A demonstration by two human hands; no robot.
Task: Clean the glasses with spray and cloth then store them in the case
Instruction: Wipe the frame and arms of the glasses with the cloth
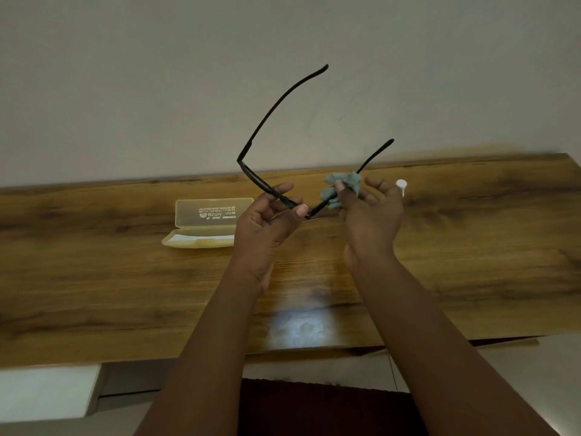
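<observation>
Behind my left hand (270, 215), which pinches the glasses (270, 127) above the table (125, 278), the open case (204, 223) lies partly hidden; my right hand (371, 212) pinches the cloth (342, 187) around one temple, half-covering a small white object (401, 185).

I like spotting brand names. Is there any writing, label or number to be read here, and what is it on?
Open lid of the yellowish glasses case: a few lines of dark print with a small logo, upside down in this view and too blurred to read for certain.
Black glasses, grey cloth, white spray bottle, wooden table: no writing visible.
</observation>
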